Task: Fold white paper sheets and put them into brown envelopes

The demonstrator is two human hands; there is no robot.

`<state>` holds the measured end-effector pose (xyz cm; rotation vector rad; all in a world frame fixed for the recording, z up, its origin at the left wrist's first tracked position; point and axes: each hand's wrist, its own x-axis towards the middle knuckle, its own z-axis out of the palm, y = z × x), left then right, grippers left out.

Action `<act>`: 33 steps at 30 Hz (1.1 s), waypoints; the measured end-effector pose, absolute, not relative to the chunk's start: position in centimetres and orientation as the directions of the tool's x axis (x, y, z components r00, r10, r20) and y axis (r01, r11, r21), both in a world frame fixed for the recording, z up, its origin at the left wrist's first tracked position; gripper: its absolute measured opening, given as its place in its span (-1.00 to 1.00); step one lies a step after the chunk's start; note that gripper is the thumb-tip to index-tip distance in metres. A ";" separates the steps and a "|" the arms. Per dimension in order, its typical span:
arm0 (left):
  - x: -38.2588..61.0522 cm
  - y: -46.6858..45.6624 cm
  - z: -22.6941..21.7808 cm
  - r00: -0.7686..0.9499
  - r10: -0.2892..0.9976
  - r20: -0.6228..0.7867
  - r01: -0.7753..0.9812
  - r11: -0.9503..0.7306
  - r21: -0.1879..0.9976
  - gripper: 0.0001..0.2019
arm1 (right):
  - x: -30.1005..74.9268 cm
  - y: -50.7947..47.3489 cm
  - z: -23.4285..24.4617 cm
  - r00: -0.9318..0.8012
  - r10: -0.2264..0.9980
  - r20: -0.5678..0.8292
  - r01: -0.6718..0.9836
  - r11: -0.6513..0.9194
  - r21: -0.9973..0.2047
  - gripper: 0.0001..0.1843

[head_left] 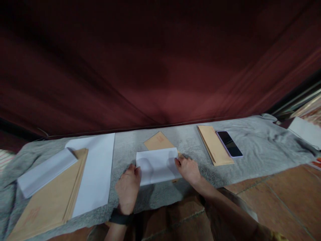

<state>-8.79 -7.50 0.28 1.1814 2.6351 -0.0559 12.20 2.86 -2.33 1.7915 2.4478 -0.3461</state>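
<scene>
A folded white sheet of paper (157, 167) lies crosswise in front of me on the grey cloth (126, 142). My left hand (128, 187) pinches its left edge between thumb and fingers. At its right edge, my right hand (188, 169) grips the paper with the fingers curled. Underneath the paper, partly covered, is a brown envelope (158, 140) whose far corner sticks out with faint red print. A dark band circles my left wrist.
On the left, a folded white paper (47, 172) rests on a stack of brown envelopes (50, 197), beside large white sheets (100, 170). To the right lie another brown envelope (215, 145) and a phone (229, 144) in a purple case. A dark red curtain (160, 67) hangs behind.
</scene>
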 end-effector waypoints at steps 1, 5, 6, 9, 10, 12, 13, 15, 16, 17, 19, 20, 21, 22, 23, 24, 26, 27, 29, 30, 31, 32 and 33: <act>-8.8 -7.5 0.3 -0.636 0.734 -0.237 0.744 0.665 0.065 -0.64 | 12.2 2.8 -2.3 -0.299 0.935 -0.192 0.952 0.278 -0.128 -0.55; -8.6 -7.5 0.2 -0.638 0.740 -0.213 0.746 0.663 0.066 -0.65 | 12.5 2.6 -2.6 -0.356 0.934 -0.013 0.926 0.351 -0.140 -0.56; -8.6 -7.5 0.1 -0.641 0.737 -0.214 0.742 0.667 0.071 -0.65 | 12.6 2.7 -2.8 -0.409 0.912 0.044 0.901 0.411 -0.138 -0.55; -8.6 -7.6 0.0 -0.642 0.735 -0.217 0.739 0.669 0.082 -0.64 | 12.8 2.9 -3.5 -0.622 0.775 0.111 0.765 0.632 -0.128 -0.46; -8.6 -7.6 -0.1 -0.638 0.740 -0.211 0.743 0.664 0.083 -0.64 | 12.8 3.0 -3.7 -0.686 0.721 0.098 0.708 0.693 -0.136 -0.44; -8.5 -7.7 -0.4 -0.636 0.749 -0.185 0.752 0.655 0.071 -0.62 | 12.9 3.3 -4.0 -0.758 0.650 0.056 0.634 0.754 -0.171 -0.42; -8.5 -7.7 -0.6 -0.634 0.754 -0.170 0.757 0.650 0.061 -0.61 | 12.9 3.4 -4.0 -0.767 0.640 0.038 0.623 0.758 -0.195 -0.41; -8.4 -7.8 -0.9 -0.626 0.766 -0.143 0.770 0.637 0.044 -0.59 | 12.9 3.6 -3.7 -0.765 0.644 0.016 0.621 0.744 -0.248 -0.38; -8.3 -7.9 -1.1 -0.623 0.771 -0.131 0.774 0.632 0.037 -0.58 | 12.8 3.7 -3.4 -0.758 0.652 0.012 0.624 0.732 -0.274 -0.38; -8.2 -7.9 -1.2 -0.619 0.776 -0.120 0.779 0.627 0.033 -0.59 | 12.7 3.7 -3.1 -0.747 0.665 0.012 0.633 0.716 -0.296 -0.40; -8.0 -8.0 -1.3 -0.613 0.784 -0.092 0.786 0.617 0.023 -0.60 | 12.2 3.6 -2.3 -0.709 0.706 0.009 0.666 0.673 -0.320 -0.48; -7.8 -8.1 -1.3 -0.612 0.787 -0.075 0.789 0.614 0.012 -0.61 | 11.9 3.4 -2.0 -0.683 0.731 0.003 0.692 0.647 -0.320 -0.53; -7.7 -8.1 -1.3 -0.610 0.790 -0.060 0.792 0.611 -0.002 -0.61 | 11.4 3.2 -1.7 -0.654 0.757 -0.009 0.720 0.619 -0.313 -0.57; -7.5 -8.2 -1.3 -0.606 0.794 -0.047 0.795 0.606 -0.018 -0.62 | 10.9 2.9 -1.5 -0.623 0.782 -0.025 0.751 0.589 -0.299 -0.59; -7.4 -8.2 -1.3 -0.603 0.797 -0.032 0.797 0.602 -0.038 -0.62 | 10.3 2.5 -1.4 -0.591 0.805 -0.042 0.781 0.558 -0.281 -0.59; -7.2 -8.2 -1.4 -0.602 0.798 -0.017 0.798 0.600 -0.059 -0.62 | 9.6 2.0 -1.5 -0.558 0.828 -0.052 0.808 0.529 -0.258 -0.58; -7.0 -8.2 -1.6 -0.597 0.802 0.013 0.798 0.595 -0.095 -0.63 | 8.4 1.0 -1.9 -0.501 0.865 -0.039 0.850 0.483 -0.209 -0.53; -6.9 -8.2 -1.7 -0.593 0.805 0.028 0.798 0.592 -0.108 -0.64 | 7.8 0.5 -2.3 -0.482 0.876 -0.016 0.862 0.471 -0.189 -0.50; -6.8 -8.2 -2.0 -0.584 0.810 0.047 0.802 0.585 -0.118 -0.65 | 6.9 -0.6 -3.1 -0.459 0.887 0.043 0.873 0.460 -0.161 -0.43; -6.8 -8.2 -2.1 -0.579 0.814 0.053 0.805 0.581 -0.118 -0.65 | 6.6 -1.0 -3.6 -0.455 0.888 0.072 0.874 0.460 -0.154 -0.40; -6.8 -8.2 -2.2 -0.576 0.816 0.059 0.808 0.578 -0.116 -0.66 | 6.4 -1.4 -4.0 -0.454 0.885 0.098 0.873 0.465 -0.149 -0.38; -6.7 -8.2 -2.3 -0.574 0.816 0.064 0.808 0.577 -0.115 -0.67 | 6.3 -1.7 -4.4 -0.457 0.881 0.120 0.869 0.471 -0.148 -0.36; -6.7 -8.2 -2.3 -0.575 0.815 0.068 0.807 0.579 -0.114 -0.68 | 6.3 -1.9 -4.8 -0.463 0.876 0.136 0.864 0.480 -0.149 -0.34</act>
